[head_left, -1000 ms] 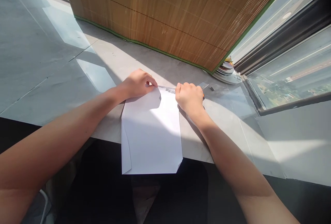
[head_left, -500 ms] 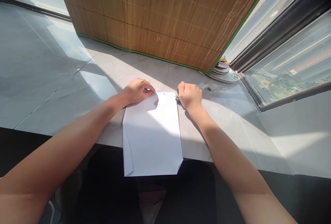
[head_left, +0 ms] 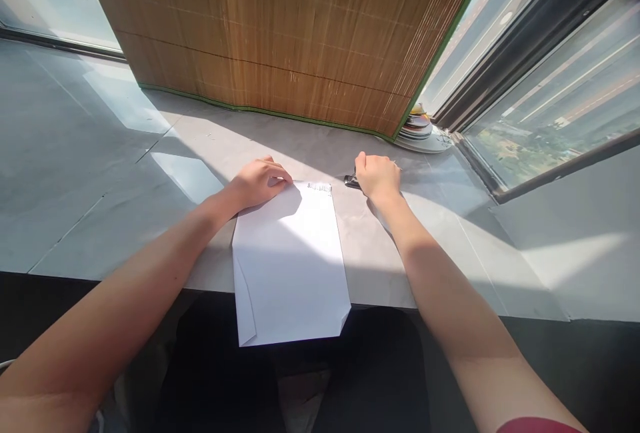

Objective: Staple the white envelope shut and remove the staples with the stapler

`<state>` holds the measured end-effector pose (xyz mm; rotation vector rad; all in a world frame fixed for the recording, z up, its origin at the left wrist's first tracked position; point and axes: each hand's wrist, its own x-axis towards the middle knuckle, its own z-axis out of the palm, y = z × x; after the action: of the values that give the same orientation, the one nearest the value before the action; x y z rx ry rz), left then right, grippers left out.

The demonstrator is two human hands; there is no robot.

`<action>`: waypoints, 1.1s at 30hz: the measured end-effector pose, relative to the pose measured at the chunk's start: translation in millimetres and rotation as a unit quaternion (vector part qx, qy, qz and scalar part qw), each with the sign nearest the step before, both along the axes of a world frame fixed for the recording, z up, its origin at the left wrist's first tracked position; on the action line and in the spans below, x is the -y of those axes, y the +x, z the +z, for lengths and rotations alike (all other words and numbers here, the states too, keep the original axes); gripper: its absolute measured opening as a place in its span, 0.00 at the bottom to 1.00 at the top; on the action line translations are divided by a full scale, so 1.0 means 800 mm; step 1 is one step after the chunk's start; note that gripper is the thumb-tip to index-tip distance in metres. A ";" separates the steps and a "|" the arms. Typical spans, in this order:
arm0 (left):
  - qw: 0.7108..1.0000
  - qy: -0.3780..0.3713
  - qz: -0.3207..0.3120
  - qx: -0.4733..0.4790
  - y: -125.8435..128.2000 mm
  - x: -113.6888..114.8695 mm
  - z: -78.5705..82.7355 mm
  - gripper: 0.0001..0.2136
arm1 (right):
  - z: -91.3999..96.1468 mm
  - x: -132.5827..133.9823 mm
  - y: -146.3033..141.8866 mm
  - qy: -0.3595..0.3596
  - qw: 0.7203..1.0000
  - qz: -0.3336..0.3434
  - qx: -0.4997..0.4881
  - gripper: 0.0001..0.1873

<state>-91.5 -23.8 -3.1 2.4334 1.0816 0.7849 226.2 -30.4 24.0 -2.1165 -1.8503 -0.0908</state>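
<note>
Grips a dark tool [head_left: 352, 182] in the right hand [head_left: 379, 176], with the fingers curled into a fist round it and a blunt end poking out on the thumb side, just right of the top corner of the white paper [head_left: 290, 266] and not touching it. Rests the left hand [head_left: 260, 181] on the paper's upper left, with thumb and forefinger close together at the top edge; cannot tell whether pinching the paper or merely pressing on it. Marked near the top right corner with small dark strokes [head_left: 320, 187], too fine to read. Laid on the grey counter [head_left: 370, 240], with the lower end jutting past the front edge above dark-clothed legs [head_left: 383, 366]. Farther back, a brown slatted blind [head_left: 280, 26] with green edging; by its lower right corner, stacked plates [head_left: 416, 130] beside a dark-framed window [head_left: 560, 100].
</note>
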 end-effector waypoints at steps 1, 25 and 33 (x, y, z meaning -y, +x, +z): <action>1.000 0.008 -0.007 -0.001 0.000 0.000 0.000 0.10 | 0.001 0.001 0.001 0.002 1.000 0.003 -0.011 0.32; 0.904 -0.070 0.214 0.364 -0.027 -0.014 0.013 0.09 | 0.030 0.057 -0.041 0.054 0.953 0.189 -0.229 0.17; 0.893 -0.073 0.255 0.364 -0.023 -0.013 0.018 0.08 | 0.007 0.094 -0.124 -0.058 0.908 0.353 -0.218 0.12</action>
<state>-110.2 -13.7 11.1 1.4847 1.3748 1.5441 127.0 -105.7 29.4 -1.2512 -2.2167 0.6197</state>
